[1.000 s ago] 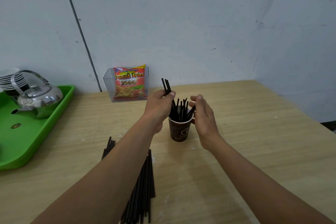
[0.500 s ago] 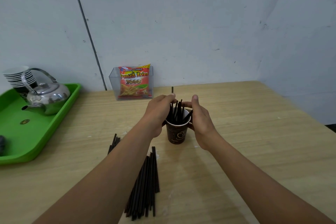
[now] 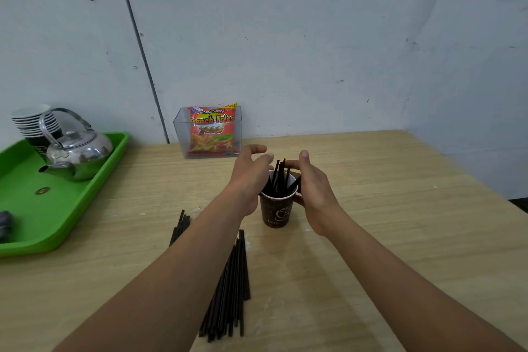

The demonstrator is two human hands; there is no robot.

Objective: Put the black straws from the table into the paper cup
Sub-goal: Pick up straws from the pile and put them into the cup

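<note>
**A:** What has changed in the last half second?

**B:** The left hand (image 3: 251,177) has let go. It was pinching a straw upright over the cup. Now its fingers are spread and hold nothing.

**A:** And nearest us?

**B:** A loose bundle of thin black plastic straws (image 3: 228,288) lies flat on the pale wooden table (image 3: 400,208), at the cup's 7 o'clock. A smaller bunch of black straws (image 3: 180,226) pokes out from behind the left forearm at about 8 o'clock.

**A:** Then the cup?

**B:** The dark brown printed paper cup (image 3: 275,211) stands upright with a cluster of black straws (image 3: 278,177) leaning inside it. The right hand (image 3: 314,188) curls round the cup from 3 o'clock and steadies it.

**A:** Farther back?

**B:** A green plastic tray (image 3: 57,208) at 9 o'clock carries a shiny steel kettle (image 3: 80,151). A clear plastic box with a red snack packet (image 3: 211,131) sits at 11 o'clock.

**A:** Which step is this?

**B:** I judge a drop is just done, and plenty of straws remain. The next move calls for the left hand to go back to 7 o'clock and pinch up a few, while the right keeps the light cup from tipping.
</note>
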